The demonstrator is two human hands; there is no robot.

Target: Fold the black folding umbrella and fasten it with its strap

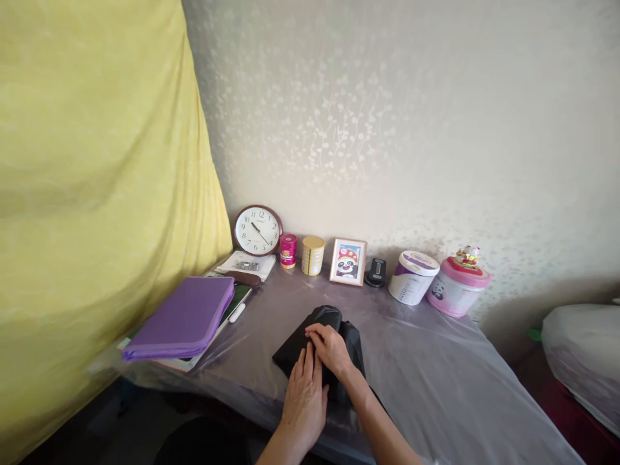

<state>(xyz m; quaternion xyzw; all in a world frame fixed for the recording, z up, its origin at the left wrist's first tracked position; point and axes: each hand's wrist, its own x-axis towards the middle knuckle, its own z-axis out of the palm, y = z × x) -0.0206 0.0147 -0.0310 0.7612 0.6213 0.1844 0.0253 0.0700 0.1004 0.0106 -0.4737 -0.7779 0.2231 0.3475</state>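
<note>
A black, smooth, thin fabric thing (pixel 294 343), folded in overlapping layers, lies near the front of the table; its exact kind does not show. My left hand (pixel 305 394) rests on its near part, palm down, with the fingers stretched out and lying flat. Just above and to the right, my right hand (pixel 332 349) has its fingers drawn together in a pinch at the fabric's upper layer. The two hands nearly touch. Part of the black fabric is hidden under both hands and the right forearm.
A plastic-covered table (pixel 416 361) bears a purple zip folder (pixel 181 313) on books at left. Along the wall stand a clock (pixel 258 230), a pink can (pixel 287 252), a yellow can (pixel 313 256), a panda picture frame (pixel 347 261), a black device (pixel 376 272) and two tubs (pixel 413 278).
</note>
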